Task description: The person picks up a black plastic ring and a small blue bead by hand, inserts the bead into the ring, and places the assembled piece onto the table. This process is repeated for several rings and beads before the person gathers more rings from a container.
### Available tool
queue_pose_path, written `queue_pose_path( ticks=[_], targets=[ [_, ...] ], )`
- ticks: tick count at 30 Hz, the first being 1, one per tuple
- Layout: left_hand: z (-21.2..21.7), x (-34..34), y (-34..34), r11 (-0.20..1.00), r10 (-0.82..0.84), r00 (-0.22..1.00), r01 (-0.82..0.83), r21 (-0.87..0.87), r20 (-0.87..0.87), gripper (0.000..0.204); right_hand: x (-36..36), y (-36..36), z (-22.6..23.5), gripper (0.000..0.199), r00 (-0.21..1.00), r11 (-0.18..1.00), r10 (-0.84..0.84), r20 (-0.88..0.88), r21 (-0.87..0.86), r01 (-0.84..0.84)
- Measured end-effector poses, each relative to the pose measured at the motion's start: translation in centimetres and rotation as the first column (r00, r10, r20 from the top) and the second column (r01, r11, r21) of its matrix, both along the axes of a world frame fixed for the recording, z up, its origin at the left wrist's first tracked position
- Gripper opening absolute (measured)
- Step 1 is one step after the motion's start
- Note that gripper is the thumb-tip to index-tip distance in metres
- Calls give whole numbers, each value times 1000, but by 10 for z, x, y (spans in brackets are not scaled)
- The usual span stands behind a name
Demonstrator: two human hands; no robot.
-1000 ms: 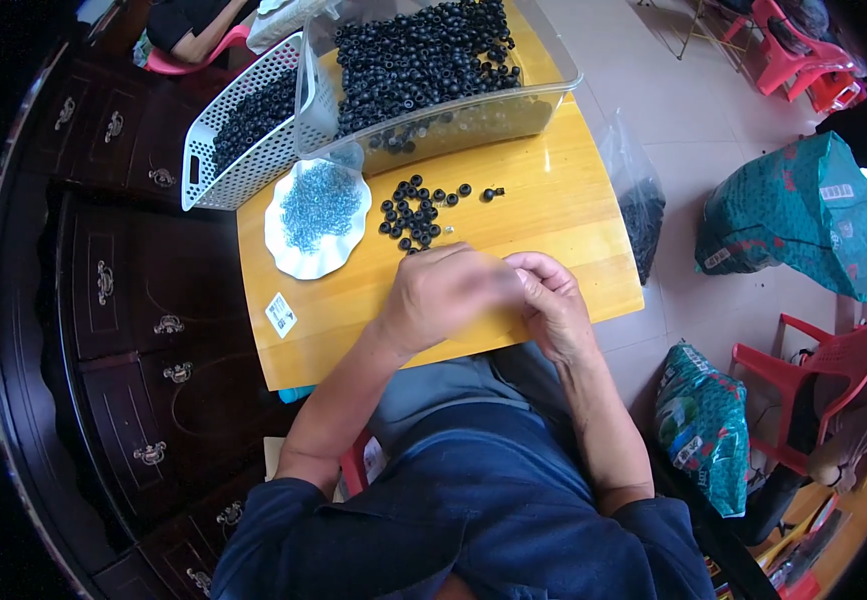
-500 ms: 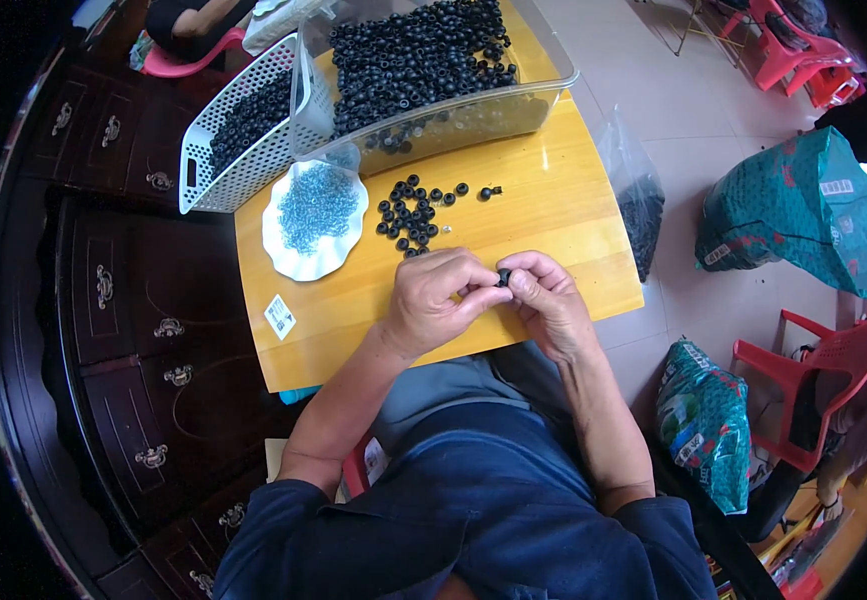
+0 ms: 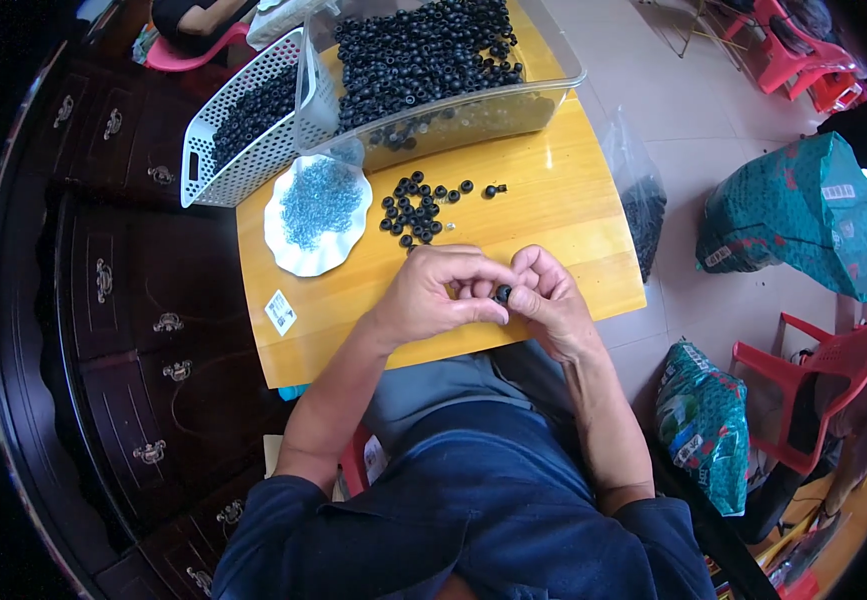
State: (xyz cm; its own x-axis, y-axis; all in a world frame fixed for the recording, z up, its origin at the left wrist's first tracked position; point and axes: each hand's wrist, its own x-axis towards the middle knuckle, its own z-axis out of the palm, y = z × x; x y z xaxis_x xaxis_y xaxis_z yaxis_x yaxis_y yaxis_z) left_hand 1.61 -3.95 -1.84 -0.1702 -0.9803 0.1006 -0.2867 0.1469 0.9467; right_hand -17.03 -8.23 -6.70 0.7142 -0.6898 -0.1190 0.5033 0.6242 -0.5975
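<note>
My left hand [image 3: 431, 293] and my right hand [image 3: 550, 300] meet over the near part of a small yellow wooden table [image 3: 353, 315]. Between their fingertips they pinch one small black ring-shaped part [image 3: 502, 294]. Just beyond the hands lies a loose heap of the same black parts [image 3: 413, 209] on the tabletop. To the left of that heap stands a white scalloped plate [image 3: 298, 255] holding a pile of tiny pale blue pieces [image 3: 318, 198].
A clear plastic bin [image 3: 473, 110] full of black parts sits at the table's far edge, with a white perforated basket [image 3: 215, 165] of more beside it. Dark wooden drawers [image 3: 123, 300] stand left. Green sacks [image 3: 788, 215] and red plastic chairs [image 3: 813, 350] fill the floor right.
Both hands have drawn slightly back from the heap toward me, and the small black part now shows between the fingertips.
</note>
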Motion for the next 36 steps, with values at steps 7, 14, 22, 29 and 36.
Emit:
queue_pose_path(
  ticks=[7, 14, 22, 29, 36],
  targets=[
    [7, 5, 0, 997, -61, 995, 64, -40, 75, 27, -2, 1, -10, 32, 994, 999, 22, -106, -44, -26],
    [10, 1, 3, 986, -46, 991, 66, -155, 129, 24, -3, 2, -15, 35, 994, 998, 11, -113, -65, -18],
    [12, -4, 5, 954, -26, 985, 75, -290, 170, 25, -2, 4, -7, 36, 999, 998, 11, -48, -68, -14],
    [12, -7, 8, 973, -19, 993, 44, -226, 113, 30, -3, 3, -6, 35, 999, 998, 7, -39, -65, -10],
    [9, -8, 9, 988, -1, 999, 8, -152, 49, 32, -1, 3, 0, 34, 999, 999, -26, 19, -31, 27]
  ],
)
